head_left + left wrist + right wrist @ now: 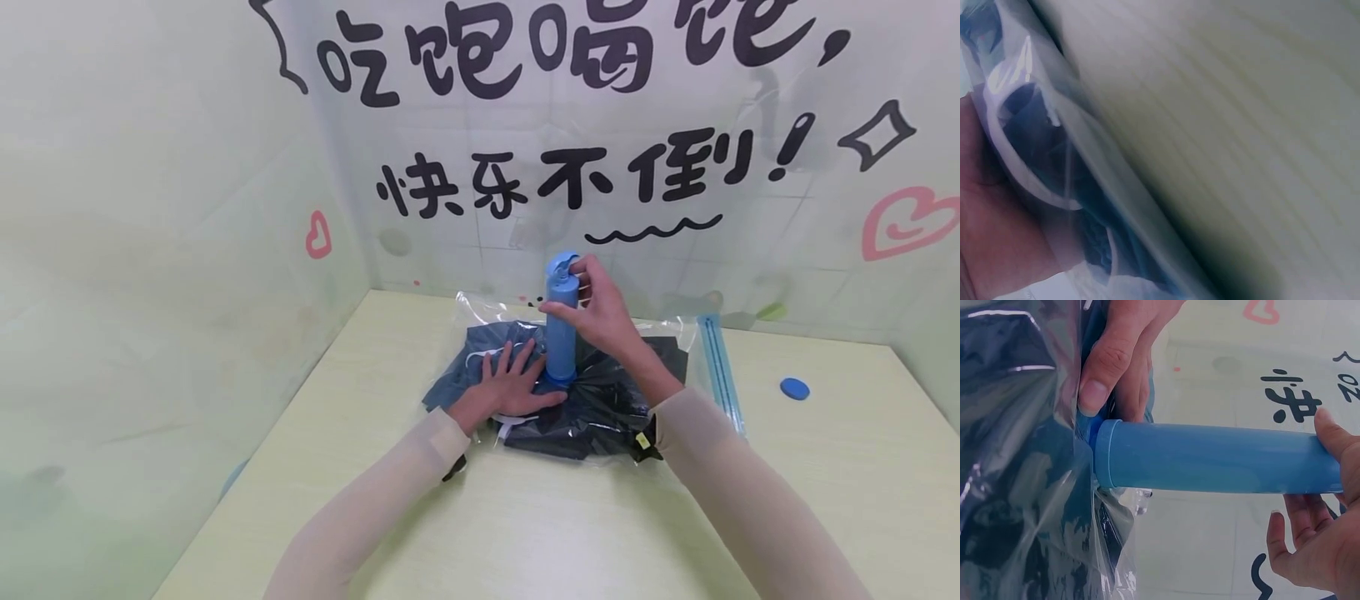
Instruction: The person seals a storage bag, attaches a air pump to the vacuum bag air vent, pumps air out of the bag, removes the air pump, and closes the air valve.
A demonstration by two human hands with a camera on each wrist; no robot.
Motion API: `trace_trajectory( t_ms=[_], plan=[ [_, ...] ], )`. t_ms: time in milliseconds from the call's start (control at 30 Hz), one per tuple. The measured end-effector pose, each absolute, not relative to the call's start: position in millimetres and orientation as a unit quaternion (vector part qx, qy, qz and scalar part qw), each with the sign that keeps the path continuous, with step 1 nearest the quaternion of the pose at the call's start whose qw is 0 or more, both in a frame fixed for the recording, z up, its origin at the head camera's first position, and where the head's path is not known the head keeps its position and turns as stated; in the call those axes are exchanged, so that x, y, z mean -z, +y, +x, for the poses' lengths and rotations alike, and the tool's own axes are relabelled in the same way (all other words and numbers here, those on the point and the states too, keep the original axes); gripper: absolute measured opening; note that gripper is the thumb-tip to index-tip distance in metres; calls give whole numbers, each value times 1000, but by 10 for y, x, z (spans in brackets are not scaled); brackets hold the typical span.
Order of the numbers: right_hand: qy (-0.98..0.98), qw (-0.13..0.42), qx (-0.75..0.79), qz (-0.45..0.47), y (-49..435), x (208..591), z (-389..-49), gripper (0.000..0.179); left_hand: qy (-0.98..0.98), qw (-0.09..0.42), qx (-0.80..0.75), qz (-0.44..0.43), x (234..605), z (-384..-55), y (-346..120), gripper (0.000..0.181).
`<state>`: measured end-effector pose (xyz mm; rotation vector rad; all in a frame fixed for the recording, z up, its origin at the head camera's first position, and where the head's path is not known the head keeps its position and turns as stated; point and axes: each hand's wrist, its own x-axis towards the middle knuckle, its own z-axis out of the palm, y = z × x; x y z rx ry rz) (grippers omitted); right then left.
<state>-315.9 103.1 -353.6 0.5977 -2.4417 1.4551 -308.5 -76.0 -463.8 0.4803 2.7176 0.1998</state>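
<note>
A blue cylindrical hand pump (561,337) stands upright on a clear vacuum storage bag (592,417) filled with dark folded clothes. My right hand (602,310) grips the pump at its top, with fingers curled about the handle and the thumb along the barrel. Flat on the bag beside the pump's base, my left hand (512,390) presses down with fingers spread. In the right wrist view, the pump's collared base (1107,453) meets the bag, and the left thumb lies right beside it. White trim on the clothes shows through the plastic in the left wrist view.
A small round blue cap (795,388) lies on the pale wooden table (847,467), right of the bag. The bag's blue zip edge (722,371) runs along its right side. Behind the table rises a whitish wall (450,258) with black lettering; another wall stands at left.
</note>
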Motion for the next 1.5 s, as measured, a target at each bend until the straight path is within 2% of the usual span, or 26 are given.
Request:
trace_trajectory(
  t_ms=[533, 733, 933, 1033, 1100, 1233, 1400, 1500],
  plan=[
    [-829, 133, -509, 190, 983, 3537, -3121, 58, 961, 202, -80, 173, 4572, -3103, -758, 91],
    [-836, 115, -502, 190, 995, 3503, -3140, 58, 951, 222, -85, 200, 4366, -3111, -821, 94],
    [-832, 77, -505, 218, 1102, 3398, -3203, 52, 905, 169, -268, 285, 3981, -3213, -893, 99],
    [-824, 71, -506, 245, 1153, 3323, -3241, 43, 855, 127, -419, 277, 3799, -3280, -837, 98],
    [-825, 75, -498, 258, 1165, 3270, -3258, 39, 812, 97, -512, 263, 3691, -3330, -748, 89],
    [-852, 95, -461, 229, 1163, 3193, -3229, 37, 749, 29, -617, 239, 3559, -3439, -494, 59],
    [-880, 191, -391, 193, 1137, 3111, -3180, 24, 738, -40, -629, 239, 3565, -3516, -232, 19],
    [-870, 233, -371, 227, 1152, 3077, -3196, 25, 741, -51, -622, 248, 3605, -3512, -197, 7]
  ],
)
